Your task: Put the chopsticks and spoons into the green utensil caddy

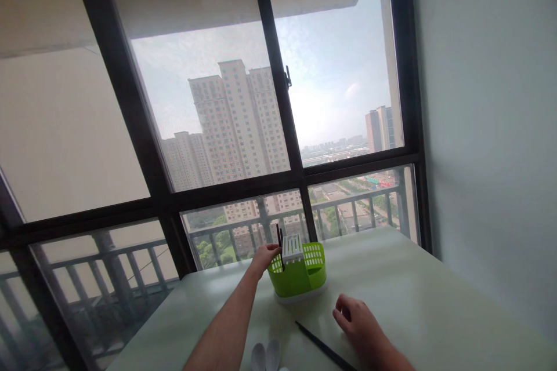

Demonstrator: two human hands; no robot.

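Note:
A green slotted cutlery holder (292, 279) with a white slotted top piece and a white base stands on the table. My left hand (265, 257) is at its left side, fingers pinched on dark chopsticks (281, 239) that stand upright in the left compartment; their lower ends are hidden by the green wall. My right hand (353, 317) is low over the table, right of the holder, with its fingers curled in and nothing visible in them. Black chopsticks (319, 343) lie slanted on the table just left of that hand.
White spoons (272, 353) lie at the near edge of view, between my forearms. The pale table (404, 295) reaches back to a dark-framed window (230, 186) with a railing outside. A plain wall (487, 127) rises on the right.

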